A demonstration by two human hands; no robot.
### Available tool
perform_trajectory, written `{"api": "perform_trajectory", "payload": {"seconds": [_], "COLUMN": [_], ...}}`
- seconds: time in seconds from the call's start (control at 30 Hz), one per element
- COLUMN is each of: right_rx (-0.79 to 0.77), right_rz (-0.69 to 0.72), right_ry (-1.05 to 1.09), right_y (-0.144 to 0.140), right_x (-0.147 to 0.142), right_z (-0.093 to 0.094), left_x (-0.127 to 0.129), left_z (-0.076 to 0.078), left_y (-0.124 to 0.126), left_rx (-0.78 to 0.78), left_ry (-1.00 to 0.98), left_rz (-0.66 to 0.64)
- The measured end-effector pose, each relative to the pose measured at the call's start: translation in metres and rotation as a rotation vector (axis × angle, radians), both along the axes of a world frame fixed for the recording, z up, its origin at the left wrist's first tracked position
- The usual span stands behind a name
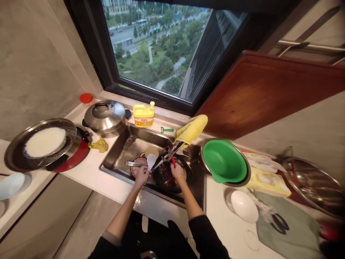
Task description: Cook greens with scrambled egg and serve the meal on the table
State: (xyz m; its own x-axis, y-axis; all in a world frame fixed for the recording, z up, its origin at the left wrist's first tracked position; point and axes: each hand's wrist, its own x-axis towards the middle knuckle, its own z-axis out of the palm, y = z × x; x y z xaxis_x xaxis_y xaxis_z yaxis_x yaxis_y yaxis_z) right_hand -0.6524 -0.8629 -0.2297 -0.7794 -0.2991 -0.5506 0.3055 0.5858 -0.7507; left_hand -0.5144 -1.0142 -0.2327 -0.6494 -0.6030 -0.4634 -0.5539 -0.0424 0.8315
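Observation:
Both my hands are over a metal sink (113, 166). My left hand (142, 177) is closed at the lower end of a white spoon (151, 160), whose broad end points away from me. Beside those fingers, a shiny metal handle (134, 164) lies across a pinkish bowl (134, 171). My right hand (178, 172) is closed around a slim red handle (173, 161); its full shape is hidden. Below is a dark pan (164, 176) with thin red-ended sticks in it. The tap (171, 153) reaches over the pan, with a yellow cloth (192, 129) draped on it.
Behind the sink stand a lidded pot (106, 118), a yellow detergent bottle (143, 116) and a green peeler (167, 130). A green colander (225, 160), white bowl (244, 206) and scissors (280, 223) are at right. A steamer pan (14, 153) is at left.

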Motion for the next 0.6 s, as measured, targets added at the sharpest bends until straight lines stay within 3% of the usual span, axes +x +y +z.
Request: {"api": "perform_trajectory", "payload": {"seconds": [0.1, 0.2, 0.33, 0.43, 0.6], "right_rx": [0.264, 0.43, 0.56, 0.624, 0.682], "right_rz": [0.07, 0.189, 0.363, 0.483, 0.651], "right_ry": [0.186, 0.291, 0.352, 0.365, 0.326], "right_y": [0.021, 0.036, 0.044, 0.047, 0.049], "right_x": [-0.045, -0.081, -0.102, -0.08, -0.008], "right_z": [0.003, 0.01, 0.019, 0.018, -0.006], "left_x": [0.008, 0.017, 0.023, 0.028, 0.041], "left_z": [0.01, 0.022, 0.035, 0.038, 0.036], "left_y": [-0.007, -0.015, -0.03, -0.044, -0.058], "left_rx": [-0.206, -0.395, -0.811, -0.917, -0.836], "left_ry": [-0.008, -0.017, 0.024, 0.043, 0.021], "left_rz": [0.018, 0.037, -0.152, -0.219, -0.172]}}
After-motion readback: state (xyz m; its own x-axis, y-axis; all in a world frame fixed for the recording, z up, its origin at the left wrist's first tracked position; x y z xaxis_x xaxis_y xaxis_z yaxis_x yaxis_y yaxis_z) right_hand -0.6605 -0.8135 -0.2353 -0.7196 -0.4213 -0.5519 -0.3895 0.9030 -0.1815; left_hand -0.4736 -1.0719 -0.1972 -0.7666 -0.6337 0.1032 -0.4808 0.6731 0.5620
